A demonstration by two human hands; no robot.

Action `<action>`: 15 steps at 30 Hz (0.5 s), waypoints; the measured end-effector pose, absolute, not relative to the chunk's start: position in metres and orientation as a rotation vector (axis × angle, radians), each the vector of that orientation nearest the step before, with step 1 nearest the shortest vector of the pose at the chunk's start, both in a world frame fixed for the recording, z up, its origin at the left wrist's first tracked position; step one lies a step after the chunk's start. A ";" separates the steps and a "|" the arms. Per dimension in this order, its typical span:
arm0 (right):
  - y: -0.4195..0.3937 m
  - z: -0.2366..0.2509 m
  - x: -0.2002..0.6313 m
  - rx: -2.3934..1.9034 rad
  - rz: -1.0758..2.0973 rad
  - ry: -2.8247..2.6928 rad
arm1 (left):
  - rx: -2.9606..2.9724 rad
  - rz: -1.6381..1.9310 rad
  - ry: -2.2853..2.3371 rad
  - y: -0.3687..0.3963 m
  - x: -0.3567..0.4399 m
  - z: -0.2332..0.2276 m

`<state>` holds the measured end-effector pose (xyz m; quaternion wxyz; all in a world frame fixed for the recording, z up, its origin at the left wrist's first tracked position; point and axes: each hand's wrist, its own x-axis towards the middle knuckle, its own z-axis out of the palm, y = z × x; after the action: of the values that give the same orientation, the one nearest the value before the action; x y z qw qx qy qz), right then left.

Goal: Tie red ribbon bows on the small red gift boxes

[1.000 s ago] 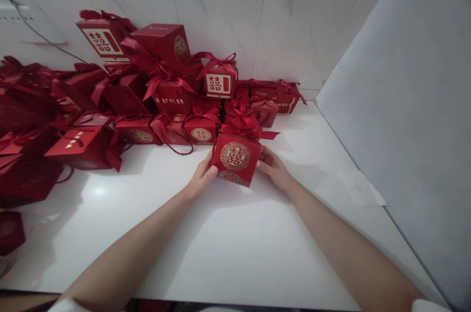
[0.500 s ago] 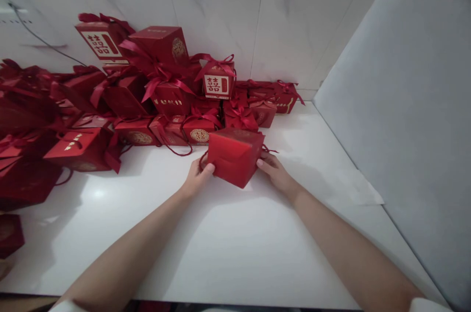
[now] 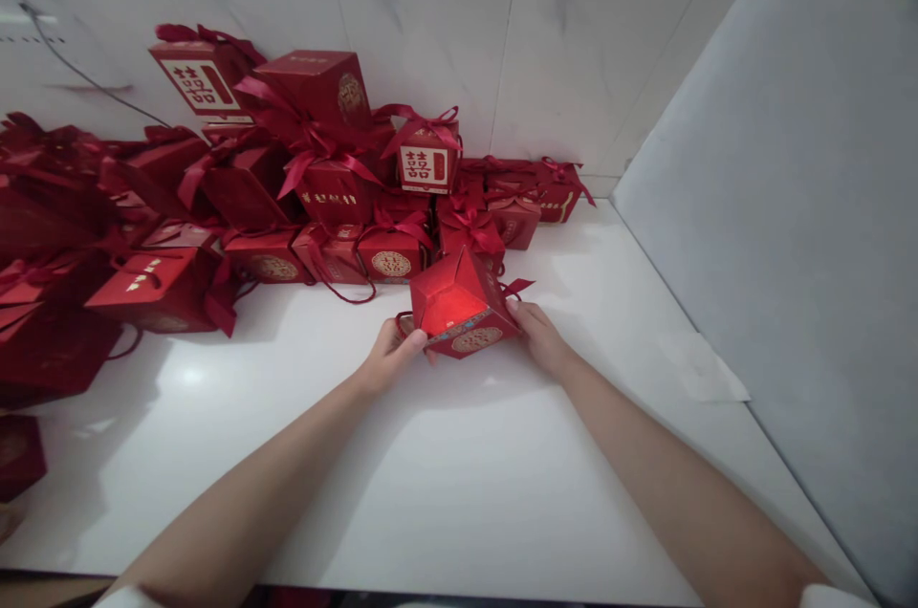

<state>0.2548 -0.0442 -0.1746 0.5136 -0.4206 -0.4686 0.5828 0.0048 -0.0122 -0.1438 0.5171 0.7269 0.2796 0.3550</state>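
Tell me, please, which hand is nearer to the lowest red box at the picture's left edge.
Left. The left hand is right of that lowest box, at the left side of the held box; the right hand is farther right, at its opposite side.

The head camera looks forward and down over the white table (image 3: 459,493), the wall (image 3: 430,6) seemingly near.

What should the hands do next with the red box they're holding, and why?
I'd probably turn the red box upright, because it's tilted between the left hand and right hand, with its ribbon showing behind it, not on top.
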 end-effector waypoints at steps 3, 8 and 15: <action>-0.043 -0.174 0.254 -0.980 1.373 -1.113 | 1.766 0.840 0.687 -0.012 0.006 -0.139; -0.042 -0.167 0.252 -0.983 1.390 -1.119 | 1.797 0.814 0.623 -0.014 0.011 -0.133; -0.043 -0.161 0.251 -0.918 1.380 -1.055 | 1.833 0.766 0.589 -0.015 0.011 -0.140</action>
<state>0.2506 -0.0430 -0.1607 0.5551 -0.3887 -0.4466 0.5842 0.0114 -0.0146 -0.1395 0.5094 0.7612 0.2447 0.3182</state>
